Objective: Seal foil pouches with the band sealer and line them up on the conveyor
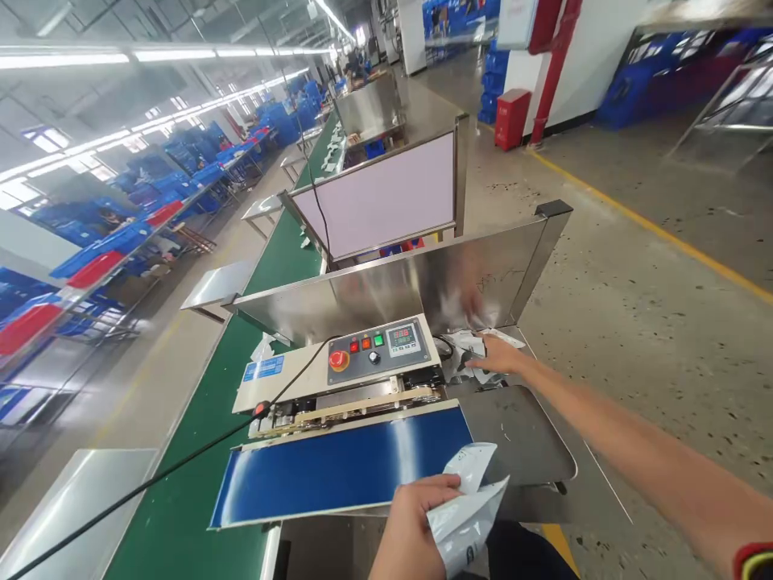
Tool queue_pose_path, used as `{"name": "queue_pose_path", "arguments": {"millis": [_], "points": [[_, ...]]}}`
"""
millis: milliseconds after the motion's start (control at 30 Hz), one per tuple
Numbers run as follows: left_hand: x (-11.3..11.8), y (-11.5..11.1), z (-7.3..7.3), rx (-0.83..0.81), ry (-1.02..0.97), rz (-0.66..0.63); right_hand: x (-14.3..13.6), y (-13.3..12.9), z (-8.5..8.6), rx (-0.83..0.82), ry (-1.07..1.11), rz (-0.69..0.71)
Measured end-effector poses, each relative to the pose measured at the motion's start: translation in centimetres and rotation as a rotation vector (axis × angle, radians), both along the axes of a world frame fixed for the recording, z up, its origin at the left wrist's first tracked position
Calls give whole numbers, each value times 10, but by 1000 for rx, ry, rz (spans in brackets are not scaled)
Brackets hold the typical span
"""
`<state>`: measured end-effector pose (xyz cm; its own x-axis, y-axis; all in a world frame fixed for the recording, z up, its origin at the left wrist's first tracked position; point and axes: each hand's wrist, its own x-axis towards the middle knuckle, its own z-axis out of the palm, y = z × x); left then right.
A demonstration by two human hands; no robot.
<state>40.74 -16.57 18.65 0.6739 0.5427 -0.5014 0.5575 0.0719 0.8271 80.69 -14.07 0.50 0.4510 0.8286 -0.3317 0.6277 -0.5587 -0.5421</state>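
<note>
- A white plastic bag (pixel 468 515) sits at the bottom centre of the frame, crumpled, its upper corner standing over the near edge of the metal tray (pixel 525 439).
- The left hand (pixel 414 524) comes up from the bottom edge and pinches that bag, thumb on top, fingers curled under it.
- The right hand (pixel 498 356) is stretched out to the middle of the frame, fingers pressed together and laid flat on a pile of white bags (pixel 468 350) just right of the machine; whether it has hold of one cannot be told.
- The right arm runs back to the lower right corner, where a red and yellow band (pixel 754 558) shows at the frame edge.
- The sealing machine (pixel 338 379) lies in the centre, with a grey control panel (pixel 379 350) carrying a red knob, small red and green buttons and a number display.
- A blue belt (pixel 338 467) runs along the machine's near side, left of the bag and touching the metal tray.
- A black cable (pixel 150 479) slants from the machine down to the lower left corner.
- A shiny steel screen (pixel 392 282) stands upright behind the machine.
- A long green conveyor (pixel 181 515) runs from the lower left up toward the top centre.
- Shelves of blue and red crates (pixel 90 258) fill the left of the frame.
- Bare concrete floor with a yellow line (pixel 664 234) takes up the right side.
</note>
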Motion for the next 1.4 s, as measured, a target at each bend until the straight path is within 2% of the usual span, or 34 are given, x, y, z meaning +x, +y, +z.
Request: {"name": "queue_pose_path", "arguments": {"millis": [133, 300, 467, 567, 633, 667, 700, 767, 833, 867, 933, 1000, 1100, 1167, 1233, 1300, 1333, 1400], "points": [[23, -3, 19, 15, 47, 55, 34, -22, -4, 68, 121, 17], [43, 4, 37, 23, 141, 27, 57, -43, -5, 74, 191, -188], [58, 12, 39, 28, 119, -25, 64, -61, -6, 87, 208, -363], [63, 16, 36, 28, 86, -59, 58, -77, 8, 78, 170, -440], [67, 19, 35, 38, 57, -77, 36, -92, 27, 128, 165, -453], [69, 21, 34, 47, 38, -87, 18, -101, 39, 198, 189, -399], [70, 23, 33, 55, 17, -102, -2, -111, 54, 290, 230, -304], [74, 28, 32, 72, -30, -154, -49, -128, 87, 486, 344, 43], [77, 32, 32, 92, -50, -209, -93, -140, 117, 561, 399, 293], [78, 34, 31, 99, -42, -231, -112, -143, 127, 586, 398, 357], [78, 37, 30, 109, -4, -257, -139, -144, 138, 638, 352, 376], [76, 41, 29, 100, 33, -271, -158, -141, 137, 693, 304, 341], [68, 49, 27, 8, 64, -276, -175, -137, 124, 727, 328, 250], [59, 55, 26, -107, 79, -237, -180, -139, 119, 687, 393, 66], [47, 60, 25, -187, 85, -192, -175, -145, 118, 637, 457, -213], [36, 62, 24, -180, 107, -181, -164, -155, 122, 626, 521, -441], [31, 61, 24, -141, 127, -192, -158, -160, 125, 632, 549, -482], [27, 57, 26, -18, 157, -208, -149, -167, 132, 601, 568, -393]]}}
